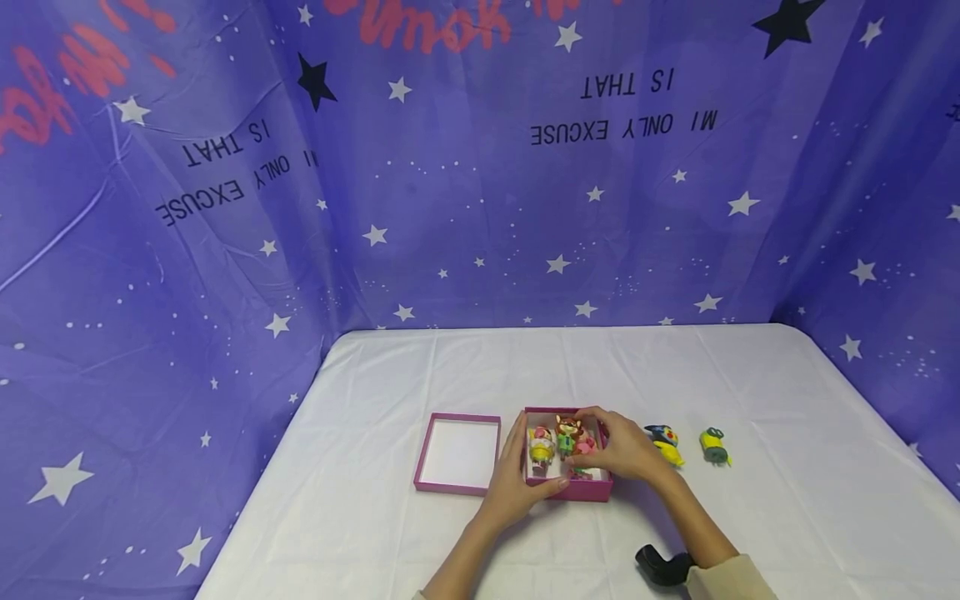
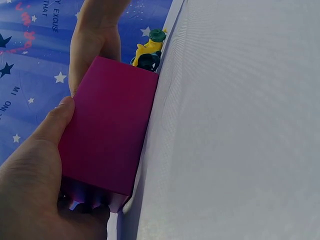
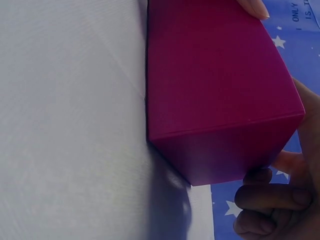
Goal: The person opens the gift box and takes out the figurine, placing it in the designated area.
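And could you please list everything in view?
Box: one, magenta, lower middle.
Lid: one, magenta, white inside, left of box.
Boxed figures: at least three, multicoloured, in box.
Loose figures: two, partly yellow, right of box.
Bent object: one, black, nearer than loose figures.
Cloth: one, white, under box.
Backdrop: one, purple with stars, behind cloth.
Left hand: one, bare, gripping box.
Right hand: one, bare, at box's right.
Sleeves: two, beige, bottom edge.
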The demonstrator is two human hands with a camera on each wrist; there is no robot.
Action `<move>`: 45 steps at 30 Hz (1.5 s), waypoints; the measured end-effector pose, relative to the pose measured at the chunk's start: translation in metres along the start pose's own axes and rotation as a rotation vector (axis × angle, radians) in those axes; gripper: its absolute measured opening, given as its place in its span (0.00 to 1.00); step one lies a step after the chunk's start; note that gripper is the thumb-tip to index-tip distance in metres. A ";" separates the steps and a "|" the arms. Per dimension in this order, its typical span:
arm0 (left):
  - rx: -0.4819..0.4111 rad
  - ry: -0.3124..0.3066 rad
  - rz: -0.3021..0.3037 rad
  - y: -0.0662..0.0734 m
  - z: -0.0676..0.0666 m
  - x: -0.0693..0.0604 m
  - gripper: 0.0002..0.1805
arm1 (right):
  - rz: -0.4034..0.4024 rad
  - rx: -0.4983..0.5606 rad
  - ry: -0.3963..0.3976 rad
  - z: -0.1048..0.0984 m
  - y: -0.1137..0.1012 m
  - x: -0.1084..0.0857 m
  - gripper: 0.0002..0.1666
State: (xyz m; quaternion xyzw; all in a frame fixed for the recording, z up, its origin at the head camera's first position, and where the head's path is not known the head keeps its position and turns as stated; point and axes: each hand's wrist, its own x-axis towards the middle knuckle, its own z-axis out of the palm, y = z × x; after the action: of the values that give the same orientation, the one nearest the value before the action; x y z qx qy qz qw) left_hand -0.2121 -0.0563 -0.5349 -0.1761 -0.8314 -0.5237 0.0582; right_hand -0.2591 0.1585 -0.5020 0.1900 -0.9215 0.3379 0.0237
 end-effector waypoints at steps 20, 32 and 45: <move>-0.004 -0.001 0.004 -0.001 0.000 0.000 0.60 | 0.042 -0.037 0.018 -0.004 0.002 -0.002 0.44; 0.002 -0.006 0.001 -0.001 -0.001 0.001 0.60 | 0.017 0.029 -0.015 -0.012 0.000 -0.003 0.41; 0.005 -0.005 0.010 -0.001 -0.001 0.000 0.60 | -0.012 0.096 0.043 -0.072 0.013 -0.011 0.37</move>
State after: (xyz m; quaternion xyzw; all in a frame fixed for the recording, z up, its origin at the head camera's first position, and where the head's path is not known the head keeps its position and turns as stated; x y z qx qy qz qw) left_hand -0.2129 -0.0574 -0.5355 -0.1814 -0.8321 -0.5207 0.0593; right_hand -0.2597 0.2165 -0.4566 0.1894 -0.9023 0.3856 0.0363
